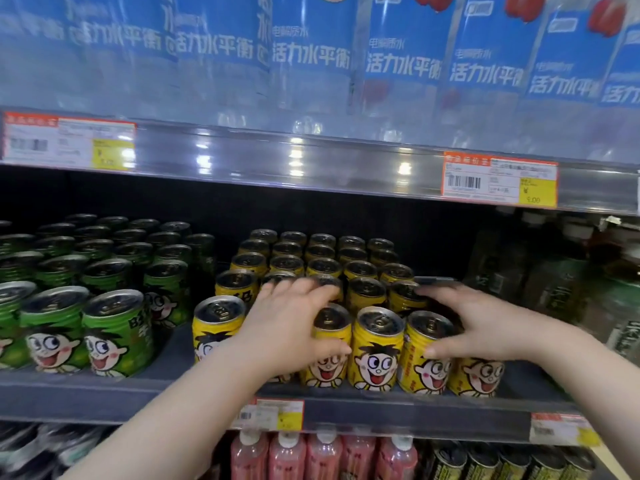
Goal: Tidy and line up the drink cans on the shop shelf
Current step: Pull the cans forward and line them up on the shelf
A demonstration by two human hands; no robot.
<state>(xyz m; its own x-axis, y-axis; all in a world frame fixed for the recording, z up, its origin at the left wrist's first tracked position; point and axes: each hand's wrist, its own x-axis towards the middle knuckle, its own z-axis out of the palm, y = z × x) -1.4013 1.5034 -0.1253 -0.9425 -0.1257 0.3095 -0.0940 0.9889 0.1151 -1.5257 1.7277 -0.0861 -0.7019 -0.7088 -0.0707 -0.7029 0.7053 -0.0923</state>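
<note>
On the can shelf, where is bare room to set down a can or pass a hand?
A bare strip of shelf runs front to back between the green cans and the yellow cans. A smaller patch lies at the front between the yellow cans and the dark bottles. The yellow block is packed, left hand and right hand gripping it.

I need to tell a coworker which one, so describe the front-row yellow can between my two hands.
On the middle shelf, below the blue-labelled bottles, green cans stand left and yellow cans right. In the yellow front row, take the can between the left hand and the right hand. Its neighbours are gripped; this one is not, its cartoon face unobscured.
</note>
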